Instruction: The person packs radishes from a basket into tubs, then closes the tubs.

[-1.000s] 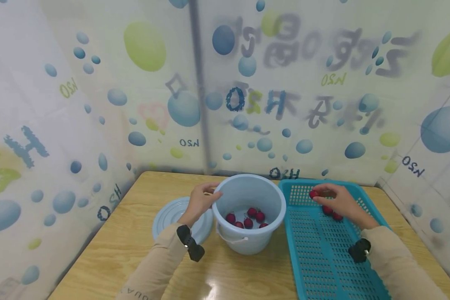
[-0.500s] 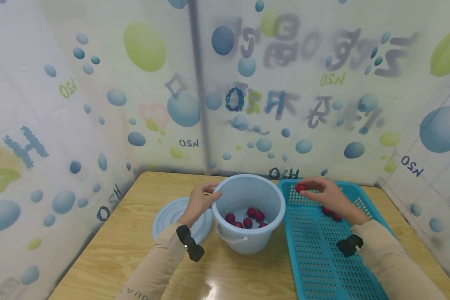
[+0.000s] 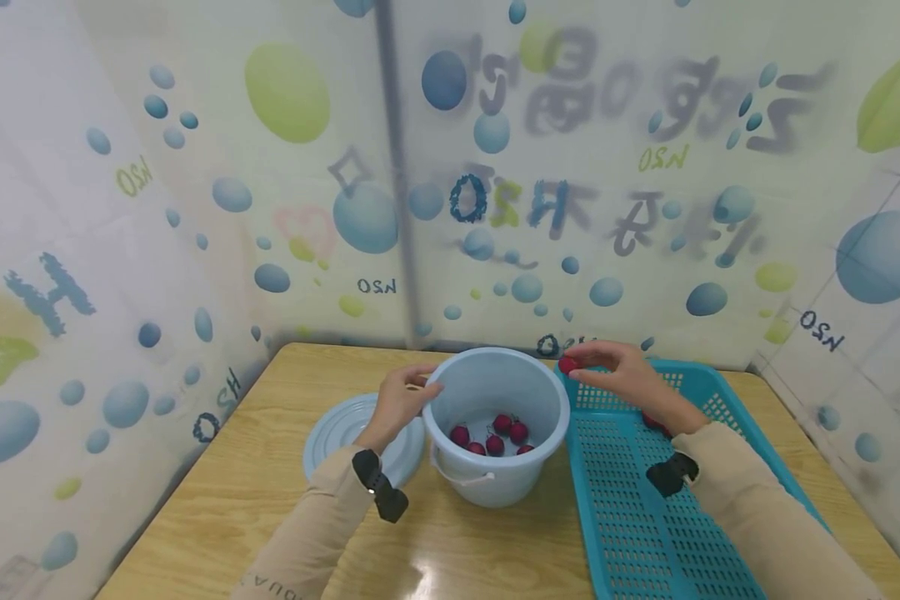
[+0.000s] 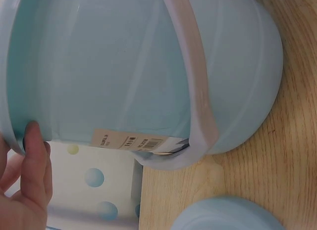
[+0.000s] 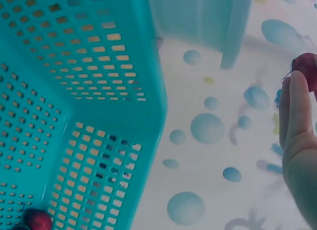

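My left hand (image 3: 401, 404) grips the rim of a pale blue bucket (image 3: 498, 490), at its left side. Several small red cherry-like fruits (image 3: 518, 433) lie on the bucket's floor. Between thumb and fingertips, my right hand (image 3: 633, 382) pinches another red cherry-like fruit (image 3: 568, 365), held just off the bucket's right rim, over the far left corner of a teal basket (image 3: 622, 533). Its thin stem shows in the right wrist view. More red fruit (image 3: 654, 423) sits in the basket, partly hidden by the right hand; one fruit (image 5: 37, 220) shows in the right wrist view.
A round pale blue lid (image 3: 333, 442) lies on the wooden table (image 3: 390, 550), left of the bucket and partly behind my left wrist. The bucket's handle (image 3: 465, 480) hangs down in front. A patterned curtain wall (image 3: 480, 317) closes the table's back edge.
My right hand, pinching the fruit, has moved left and slightly up across the basket toward the bucket's rim. The left hand keeps its grip on the bucket.
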`<state>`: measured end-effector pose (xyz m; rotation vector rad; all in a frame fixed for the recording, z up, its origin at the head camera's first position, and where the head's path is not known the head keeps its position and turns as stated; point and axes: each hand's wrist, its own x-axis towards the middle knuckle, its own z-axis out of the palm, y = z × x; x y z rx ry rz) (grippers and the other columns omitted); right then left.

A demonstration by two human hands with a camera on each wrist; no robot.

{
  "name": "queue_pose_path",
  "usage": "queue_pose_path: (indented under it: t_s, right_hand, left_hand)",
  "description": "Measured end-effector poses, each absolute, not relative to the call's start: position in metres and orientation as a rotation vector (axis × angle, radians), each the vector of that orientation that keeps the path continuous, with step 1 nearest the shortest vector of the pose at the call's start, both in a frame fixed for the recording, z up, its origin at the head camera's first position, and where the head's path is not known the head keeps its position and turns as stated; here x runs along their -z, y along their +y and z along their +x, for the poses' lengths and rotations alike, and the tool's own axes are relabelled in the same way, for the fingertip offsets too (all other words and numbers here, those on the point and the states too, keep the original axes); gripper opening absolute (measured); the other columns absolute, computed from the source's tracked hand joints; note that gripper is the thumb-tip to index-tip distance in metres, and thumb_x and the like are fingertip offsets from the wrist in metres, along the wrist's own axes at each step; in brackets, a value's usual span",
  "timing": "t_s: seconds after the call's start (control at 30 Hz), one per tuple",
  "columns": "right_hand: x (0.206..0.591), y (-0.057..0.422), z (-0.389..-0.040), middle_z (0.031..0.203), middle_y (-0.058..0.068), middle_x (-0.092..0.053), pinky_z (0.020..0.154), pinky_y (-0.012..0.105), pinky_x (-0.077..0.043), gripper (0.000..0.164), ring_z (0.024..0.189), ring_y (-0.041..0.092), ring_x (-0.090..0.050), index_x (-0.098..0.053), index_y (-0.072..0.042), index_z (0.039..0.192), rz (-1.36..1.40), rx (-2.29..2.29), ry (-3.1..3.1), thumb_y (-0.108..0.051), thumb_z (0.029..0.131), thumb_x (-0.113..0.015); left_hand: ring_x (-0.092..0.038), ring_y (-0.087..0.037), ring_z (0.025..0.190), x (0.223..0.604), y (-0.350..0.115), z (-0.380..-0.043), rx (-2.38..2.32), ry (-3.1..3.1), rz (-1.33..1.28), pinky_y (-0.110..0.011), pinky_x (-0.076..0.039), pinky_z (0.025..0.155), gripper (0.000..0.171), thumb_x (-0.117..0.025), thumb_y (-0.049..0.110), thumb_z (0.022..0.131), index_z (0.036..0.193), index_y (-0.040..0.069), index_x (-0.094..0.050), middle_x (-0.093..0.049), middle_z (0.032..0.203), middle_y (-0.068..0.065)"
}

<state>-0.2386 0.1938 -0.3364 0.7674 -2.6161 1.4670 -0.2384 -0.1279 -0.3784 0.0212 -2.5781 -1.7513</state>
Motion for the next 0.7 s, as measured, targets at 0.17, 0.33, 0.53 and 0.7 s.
queue_pose_path:
  t_s: [0.17,0.33,0.53,0.7]
  right_hand:
    - [0.334,0.183,-0.243,0.104,0.011,-0.061,0.086,0.052,-0.041,0.035,0.097,0.026,-0.056,-0.058,-0.002,0.112,0.823,-1.428,-2.628,-0.019,0.081,-0.064]
    - [0.329,0.171,-0.244,0.104,0.013,-0.060,0.082,0.046,-0.047,0.036,0.097,0.027,-0.056,-0.058,-0.001,0.112,0.855,-1.362,-2.674,-0.018,0.081,-0.065]
    - [0.329,0.159,-0.247,0.102,0.013,-0.062,0.077,0.040,-0.050,0.035,0.095,0.028,-0.057,-0.059,0.001,0.110,0.901,-1.291,-2.743,-0.017,0.080,-0.066]
    - [0.330,0.151,-0.249,0.102,0.012,-0.062,0.075,0.037,-0.051,0.034,0.093,0.027,-0.057,-0.059,0.002,0.109,0.971,-1.289,-2.762,-0.015,0.080,-0.065]
  left_hand:
    - [-0.056,-0.021,0.082,0.378,-0.128,-0.239,1.756,-2.580,0.021,-0.028,-0.053,0.059,0.034,-0.065,0.014,0.080,0.114,0.012,-0.061,-0.056,0.095,-0.012]
    - [-0.056,-0.021,0.082,0.377,-0.128,-0.239,1.748,-2.585,0.021,-0.028,-0.053,0.059,0.034,-0.065,0.015,0.080,0.113,0.013,-0.061,-0.056,0.095,-0.011]
    - [-0.056,-0.021,0.082,0.377,-0.128,-0.238,1.752,-2.585,0.020,-0.028,-0.053,0.059,0.033,-0.065,0.015,0.080,0.113,0.013,-0.061,-0.056,0.095,-0.011]
    - [-0.056,-0.021,0.082,0.379,-0.128,-0.239,1.749,-2.584,0.017,-0.028,-0.053,0.060,0.033,-0.065,0.015,0.080,0.113,0.012,-0.061,-0.055,0.096,-0.011]
